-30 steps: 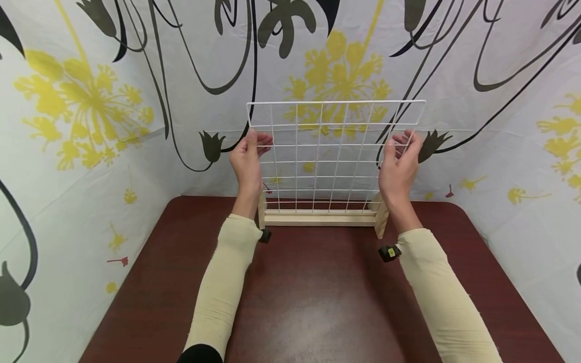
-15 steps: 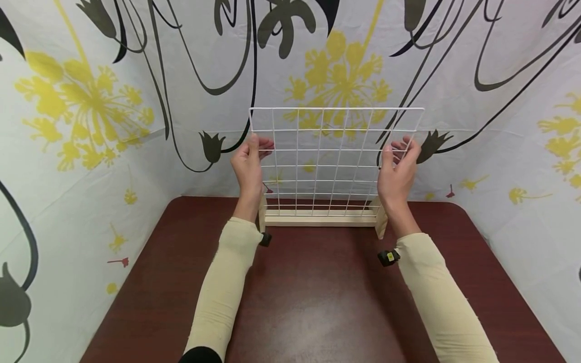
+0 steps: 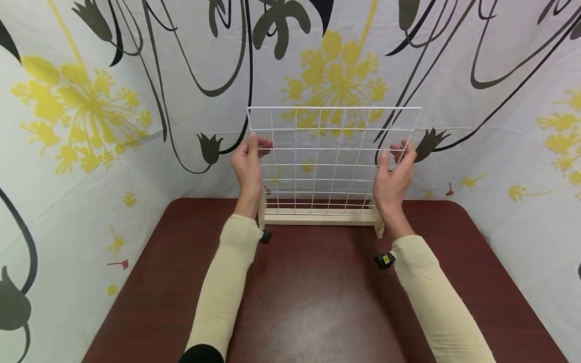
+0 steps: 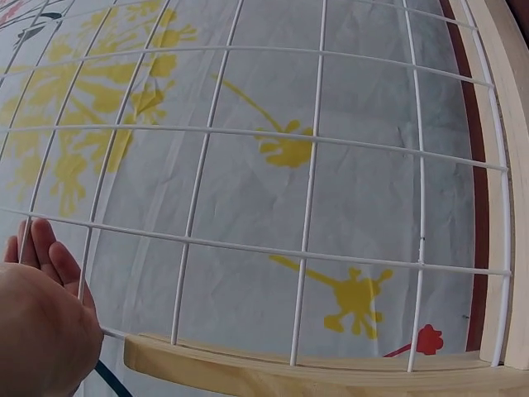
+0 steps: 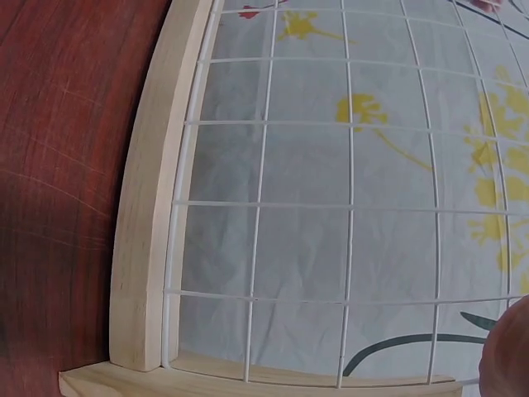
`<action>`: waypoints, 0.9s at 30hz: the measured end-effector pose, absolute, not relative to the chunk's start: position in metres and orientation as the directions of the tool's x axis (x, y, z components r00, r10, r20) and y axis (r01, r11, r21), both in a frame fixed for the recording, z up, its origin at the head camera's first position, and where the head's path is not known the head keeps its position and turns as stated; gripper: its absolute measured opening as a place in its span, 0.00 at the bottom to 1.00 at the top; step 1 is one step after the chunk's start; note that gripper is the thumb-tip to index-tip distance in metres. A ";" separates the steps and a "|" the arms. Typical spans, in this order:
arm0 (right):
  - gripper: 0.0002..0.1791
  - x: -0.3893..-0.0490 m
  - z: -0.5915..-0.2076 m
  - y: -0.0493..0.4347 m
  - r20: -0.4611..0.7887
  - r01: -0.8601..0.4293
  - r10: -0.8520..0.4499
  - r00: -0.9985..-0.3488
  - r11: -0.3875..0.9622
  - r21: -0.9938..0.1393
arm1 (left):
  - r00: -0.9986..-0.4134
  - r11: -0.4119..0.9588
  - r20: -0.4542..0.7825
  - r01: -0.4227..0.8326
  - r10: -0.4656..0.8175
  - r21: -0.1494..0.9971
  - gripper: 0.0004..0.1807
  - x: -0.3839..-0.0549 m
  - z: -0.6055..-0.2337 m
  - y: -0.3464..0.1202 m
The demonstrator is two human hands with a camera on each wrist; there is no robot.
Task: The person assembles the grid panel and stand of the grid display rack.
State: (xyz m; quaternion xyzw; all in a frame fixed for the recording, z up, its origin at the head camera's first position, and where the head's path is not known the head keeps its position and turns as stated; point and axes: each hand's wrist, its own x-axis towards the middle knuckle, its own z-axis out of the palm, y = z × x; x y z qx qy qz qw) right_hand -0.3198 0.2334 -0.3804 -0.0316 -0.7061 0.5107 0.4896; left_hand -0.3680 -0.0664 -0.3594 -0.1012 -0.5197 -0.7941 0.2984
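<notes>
A white wire grid panel [image 3: 334, 107] stands upright in a pale wooden stand [image 3: 320, 220] at the back of the table. At its left edge, my left hand [image 3: 246, 169] pinches the side wire between thumb and fingers. My right hand [image 3: 393, 181] holds the opposite side wire at a similar height, thumb in front and fingers behind. In the left wrist view, fingers [image 4: 40, 248] show behind the wires. The panel's lower wire lies along the wooden crossbar [image 5: 153, 190] in the right wrist view, where only a bit of my right hand [image 5: 506, 351] shows.
The dark red-brown table [image 3: 313, 292] reaches from the stand toward me. Close behind it hangs a white cloth [image 3: 181, 111] printed with yellow and grey flowers. Wooden side pieces [image 4: 273, 372] of the stand flank the panel.
The panel's top edge has come down a little, with both hands sinking along with it. My right hand has also shifted slightly down and left. The head view has moved slightly.
</notes>
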 end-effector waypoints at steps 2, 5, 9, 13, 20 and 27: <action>0.24 -0.319 -0.381 0.233 0.661 -0.457 0.539 -0.522 0.477 -0.751 | -0.797 -0.268 0.472 0.582 -0.378 0.768 0.23 -0.370 -0.361 -0.067; 0.24 -0.316 -0.380 0.229 0.673 -0.479 0.531 -0.515 0.473 -0.739 | -0.789 -0.251 0.481 0.590 -0.383 0.768 0.23 -0.372 -0.361 -0.067; 0.27 -0.302 -0.374 0.221 0.686 -0.505 0.507 -0.523 0.465 -0.728 | -0.797 -0.257 0.485 0.584 -0.359 0.770 0.24 -0.372 -0.361 -0.069; 0.31 -0.301 -0.386 0.228 0.668 -0.459 0.465 -0.581 0.491 -0.741 | -0.821 -0.258 0.483 0.559 -0.305 0.788 0.22 -0.361 -0.354 -0.072; 0.36 -0.292 -0.404 0.242 0.632 -0.374 0.398 -0.665 0.555 -0.743 | -0.830 -0.109 0.523 0.548 -0.195 0.829 0.21 -0.354 -0.358 -0.085; 0.41 -0.263 -0.419 0.251 0.616 -0.328 0.310 -0.724 0.632 -0.703 | -0.829 0.315 0.548 0.493 -0.112 0.811 0.35 -0.348 -0.390 -0.096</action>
